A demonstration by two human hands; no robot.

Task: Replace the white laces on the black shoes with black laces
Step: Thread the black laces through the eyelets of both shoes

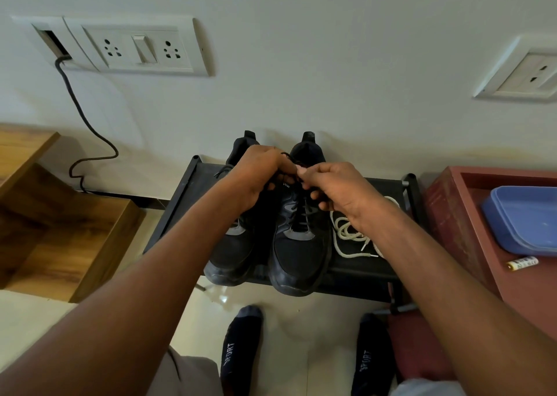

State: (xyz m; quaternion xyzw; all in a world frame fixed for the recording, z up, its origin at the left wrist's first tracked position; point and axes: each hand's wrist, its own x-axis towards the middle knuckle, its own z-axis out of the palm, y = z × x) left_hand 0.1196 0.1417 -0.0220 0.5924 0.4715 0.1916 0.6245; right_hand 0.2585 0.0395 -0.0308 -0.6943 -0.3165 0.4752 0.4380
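White wall behind low black rack [391, 184]. Left hand [259, 178], right hand [334, 190] both pinch black lace [291, 160] above right-side shoe [301, 245]; knotting apparently underway. White laces [349, 236] discarded near rack's right edge. Next: tighten bow.

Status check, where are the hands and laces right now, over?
Both hands, left and right, pinching the black lace over the right-side shoe. White laces off, lying on the rack. Nothing blocking.

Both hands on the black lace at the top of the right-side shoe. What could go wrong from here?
1. The left hand and right hand hide the black lace ends, so an uneven knot may go unnoticed.
2. The right forearm hangs over the white laces; it might drag them off the black rack.
3. The shoe toes overhang the rack edge; a hard pull might tip one.
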